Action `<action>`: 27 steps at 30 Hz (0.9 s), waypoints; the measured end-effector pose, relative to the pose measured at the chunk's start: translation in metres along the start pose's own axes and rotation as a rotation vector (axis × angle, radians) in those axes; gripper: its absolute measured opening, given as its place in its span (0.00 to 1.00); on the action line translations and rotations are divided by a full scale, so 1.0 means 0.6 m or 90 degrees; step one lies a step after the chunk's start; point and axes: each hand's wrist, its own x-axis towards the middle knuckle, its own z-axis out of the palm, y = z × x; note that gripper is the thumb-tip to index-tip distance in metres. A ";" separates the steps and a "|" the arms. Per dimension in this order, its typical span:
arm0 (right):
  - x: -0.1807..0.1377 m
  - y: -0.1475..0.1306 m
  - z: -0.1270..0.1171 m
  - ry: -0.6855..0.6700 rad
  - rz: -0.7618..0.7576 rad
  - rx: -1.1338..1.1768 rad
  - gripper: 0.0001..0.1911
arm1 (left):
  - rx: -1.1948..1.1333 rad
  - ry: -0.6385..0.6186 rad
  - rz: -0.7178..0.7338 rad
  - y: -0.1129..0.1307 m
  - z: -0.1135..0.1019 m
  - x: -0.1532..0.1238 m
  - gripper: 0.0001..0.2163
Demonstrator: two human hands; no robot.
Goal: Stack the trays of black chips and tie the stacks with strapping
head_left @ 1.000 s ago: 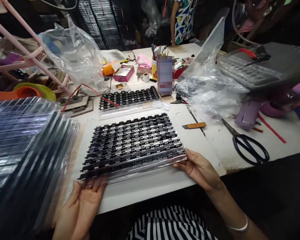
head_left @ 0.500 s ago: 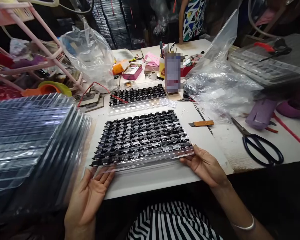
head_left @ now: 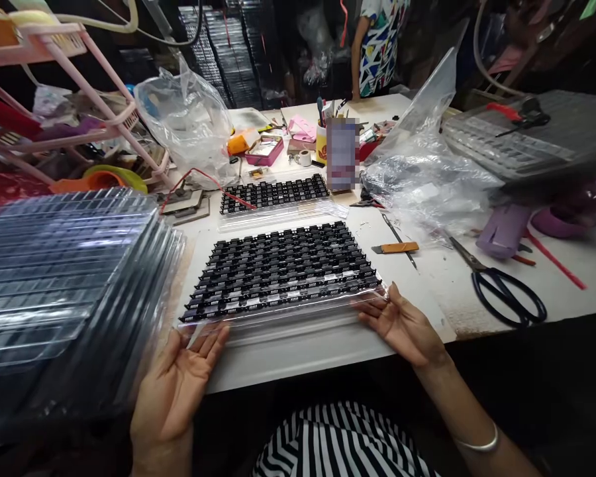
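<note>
A clear plastic tray (head_left: 298,310) lies in front of me, filled with rows of small black comb-like parts (head_left: 283,265). My left hand (head_left: 181,374) grips its near left corner, thumb at the edge and fingers beneath. At the near right corner, my right hand (head_left: 402,324) holds the tray the same way, its fingertips under the clear rim. The tray's near edge appears slightly raised off the white board (head_left: 278,364). Behind it sits a second clear tray (head_left: 283,215) with similar black parts (head_left: 273,194).
Stacked clear trays (head_left: 69,285) rise at the left beside a pink rack (head_left: 94,79). On the right lie a craft knife (head_left: 397,248), scissors (head_left: 506,295) and plastic bags (head_left: 427,185). A phone (head_left: 342,156) stands at the back; a person (head_left: 380,46) is beyond the table.
The view has shifted slightly. The tray's near edge has tipped up a little in my hands, and less white shows between the black rows. Both hands keep their hold.
</note>
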 end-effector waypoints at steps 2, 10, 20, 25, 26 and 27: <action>0.000 0.000 0.000 0.010 -0.002 0.001 0.15 | 0.001 -0.010 0.003 -0.002 -0.003 0.001 0.20; -0.001 0.000 -0.001 -0.002 -0.007 0.024 0.09 | -0.003 -0.007 -0.014 -0.006 -0.008 0.005 0.20; -0.002 0.000 0.002 0.014 -0.009 -0.007 0.07 | -0.015 -0.031 -0.010 -0.010 -0.018 0.014 0.20; -0.003 0.000 0.000 0.031 -0.001 -0.004 0.07 | -0.025 -0.054 -0.015 -0.011 -0.020 0.011 0.19; -0.003 0.001 0.000 0.039 0.000 0.000 0.07 | -0.027 -0.055 -0.013 -0.012 -0.020 0.010 0.19; -0.003 0.001 -0.001 0.048 0.001 0.003 0.07 | -0.028 -0.055 -0.013 -0.012 -0.020 0.009 0.18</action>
